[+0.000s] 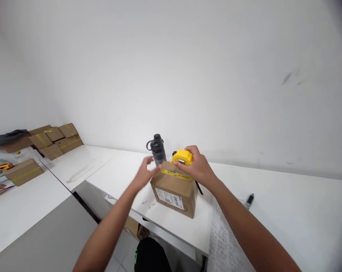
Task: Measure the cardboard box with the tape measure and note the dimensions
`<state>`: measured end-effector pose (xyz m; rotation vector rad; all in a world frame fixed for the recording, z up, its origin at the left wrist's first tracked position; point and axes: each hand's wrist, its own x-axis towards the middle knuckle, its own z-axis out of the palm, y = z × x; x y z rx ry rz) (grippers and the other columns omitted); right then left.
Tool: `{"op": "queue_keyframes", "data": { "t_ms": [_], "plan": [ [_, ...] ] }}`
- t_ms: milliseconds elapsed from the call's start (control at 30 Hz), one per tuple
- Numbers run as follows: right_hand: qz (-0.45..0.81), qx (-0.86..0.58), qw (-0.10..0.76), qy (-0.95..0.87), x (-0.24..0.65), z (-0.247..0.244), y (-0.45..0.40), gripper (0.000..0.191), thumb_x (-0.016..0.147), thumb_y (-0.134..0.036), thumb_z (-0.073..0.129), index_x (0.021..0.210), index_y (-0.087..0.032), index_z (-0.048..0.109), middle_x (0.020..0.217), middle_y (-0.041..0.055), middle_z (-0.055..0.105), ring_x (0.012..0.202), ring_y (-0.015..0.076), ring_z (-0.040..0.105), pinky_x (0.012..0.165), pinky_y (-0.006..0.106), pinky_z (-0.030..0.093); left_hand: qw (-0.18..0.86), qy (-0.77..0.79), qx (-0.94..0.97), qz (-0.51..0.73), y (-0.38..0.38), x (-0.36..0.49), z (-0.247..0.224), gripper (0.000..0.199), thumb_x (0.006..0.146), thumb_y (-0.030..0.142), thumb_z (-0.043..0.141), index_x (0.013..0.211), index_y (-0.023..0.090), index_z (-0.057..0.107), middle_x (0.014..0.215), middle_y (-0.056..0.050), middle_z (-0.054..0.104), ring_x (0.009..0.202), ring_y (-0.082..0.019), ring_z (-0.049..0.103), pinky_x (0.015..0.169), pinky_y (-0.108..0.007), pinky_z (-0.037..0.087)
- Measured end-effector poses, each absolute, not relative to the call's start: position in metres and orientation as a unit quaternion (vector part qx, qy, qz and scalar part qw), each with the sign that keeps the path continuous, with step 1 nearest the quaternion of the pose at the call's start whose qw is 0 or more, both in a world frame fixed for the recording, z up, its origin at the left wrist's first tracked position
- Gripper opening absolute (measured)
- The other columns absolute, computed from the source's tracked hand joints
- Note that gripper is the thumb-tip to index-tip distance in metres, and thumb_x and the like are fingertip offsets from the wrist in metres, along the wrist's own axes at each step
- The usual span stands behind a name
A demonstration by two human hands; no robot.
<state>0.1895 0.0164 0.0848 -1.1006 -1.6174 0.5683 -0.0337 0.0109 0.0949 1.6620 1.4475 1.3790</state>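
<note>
We find the box (171, 182) already taped and labelled; at its top the right hand (199, 167) grips the yellow tape measure (184, 155), apparently not yet extended; the left hand (143, 175), loosely open, holds nothing.

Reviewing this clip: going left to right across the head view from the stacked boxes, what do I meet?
Stacked cardboard boxes, left hand, yellow tape measure, dark pen-like item.

I have room over the white tabletop (296, 206) to the right, around the black-ended object (250, 200). The dark bottle (157, 149) blocks me behind the left side of the cardboard box (173, 184); the right hand (198, 166) and yellow tape measure (183, 156) obstruct its top. The wall (188, 75) bounds the back.
</note>
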Motion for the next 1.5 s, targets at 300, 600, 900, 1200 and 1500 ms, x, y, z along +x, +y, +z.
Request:
{"op": "queue_keyframes", "data": {
  "t_ms": [300, 600, 900, 1200, 1500],
  "plan": [
    [0.243, -0.477, 0.425, -0.73, 0.141, 0.075, 0.025, 0.05, 0.068, -0.053, 0.071, 0.103, -0.028, 0.046, 0.086, -0.0006, 0.065, 0.077, 0.0222, 0.063, 0.069, 0.035, 0.048, 0.513, 0.471, 0.375, 0.612, -0.022, -0.016, 0.001, 0.092, 0.063, 0.048, 0.084, 0.138, 0.021, 0.038, 0.106, -0.011, 0.068, 0.084, -0.021, 0.068, 0.081, -0.035, 0.053],
    [0.228, -0.45, 0.323, -0.8, 0.112, 0.089, 0.037, 0.043, 0.074, -0.046, 0.066, 0.103, -0.026, 0.041, 0.086, -0.0011, 0.062, 0.079, 0.0219, 0.061, 0.07, 0.034, 0.045, 0.545, 0.41, 0.364, 0.634, -0.016, -0.022, -0.008, 0.092, 0.066, 0.042, 0.083, 0.139, 0.025, 0.031, 0.117, -0.013, 0.064, 0.085, -0.02, 0.068, 0.081, -0.035, 0.053],
    [0.208, -0.466, 0.271, -0.816, 0.134, 0.093, 0.033, 0.048, 0.073, -0.049, 0.068, 0.104, -0.026, 0.038, 0.085, -0.0021, 0.062, 0.076, 0.02, 0.06, 0.068, 0.032, 0.044, 0.516, 0.397, 0.429, 0.626, -0.02, -0.023, 0.0, 0.067, 0.074, 0.04, 0.075, 0.136, 0.028, 0.052, 0.125, -0.009, 0.063, 0.099, -0.022, 0.066, 0.088, -0.034, 0.051],
    [0.244, -0.514, 0.266, -0.778, 0.204, 0.087, 0.003, 0.051, 0.071, -0.049, 0.071, 0.105, -0.028, 0.039, 0.087, -0.0016, 0.065, 0.073, 0.0196, 0.06, 0.062, 0.031, 0.046, 0.479, 0.411, 0.434, 0.643, -0.016, -0.021, -0.001, 0.059, 0.073, 0.035, 0.075, 0.13, 0.025, 0.058, 0.131, -0.009, 0.062, 0.108, -0.024, 0.063, 0.091, -0.033, 0.051],
    [0.266, -0.533, 0.3, -0.745, 0.247, 0.08, -0.019, 0.049, 0.07, -0.045, 0.072, 0.103, -0.028, 0.039, 0.079, -0.0056, 0.06, 0.066, 0.0153, 0.053, 0.056, 0.027, 0.042, 0.478, 0.419, 0.43, 0.641, -0.012, -0.02, 0.001, 0.064, 0.073, 0.04, 0.076, 0.131, 0.022, 0.056, 0.124, -0.011, 0.065, 0.1, -0.022, 0.065, 0.088, -0.034, 0.052]
  ]
}}
